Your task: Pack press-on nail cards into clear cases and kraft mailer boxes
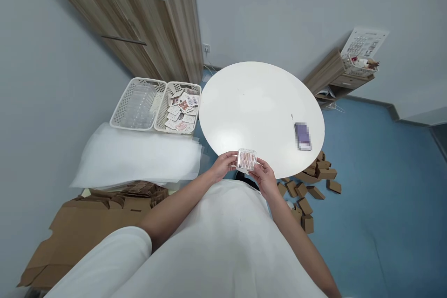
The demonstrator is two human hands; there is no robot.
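Between my two hands is a small clear plastic box of press-on nails [247, 159], with rows of pinkish and whitish nails showing through it. My left hand [225, 166] grips the box by its left edge. On the lower right corner, my right hand [264, 178] is closed with thumb and fingers. The box is held up over the near edge of a round white table [258, 111]. What lies under the nails in the box is too small to make out.
A pixelated purple item [303, 136] lies on the table's right. Leftward stand a basket of clear plastic boxes [134, 84] and a basket of printed cards [193, 129]. White foam sheets [139, 156] and flat cardboard [98, 223] are nearer. Small brown boxes [304, 206] litter the blue floor.
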